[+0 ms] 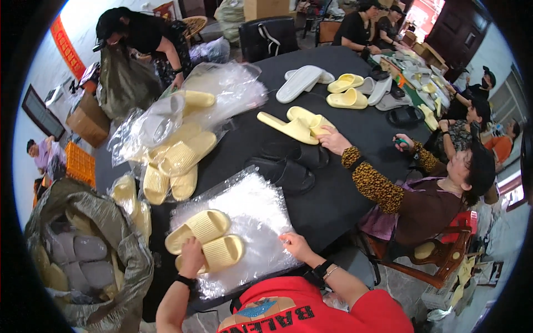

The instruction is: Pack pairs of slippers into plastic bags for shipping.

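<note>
My left hand (191, 256) grips a pair of pale yellow slippers (204, 232) with ribbed straps, its fingers closed at their near left side. The pair lies on a stack of see-through plastic bags (261, 216) at the table's near edge. At the stack's right edge, my right hand (297, 247) pinches the plastic between thumb and fingers. Just beyond the stack sits a pair of black slippers (288, 172). Across from it, a co-worker's hand (334, 141) touches another yellow pair (297, 125).
Bagged yellow and grey slippers (186, 152) are piled on the dark table (338, 183) at left. A woven sack (130, 261) of slippers stands at the near left. More slippers (347, 91) lie farther off. A co-worker sits close on the right in a wooden chair (422, 266).
</note>
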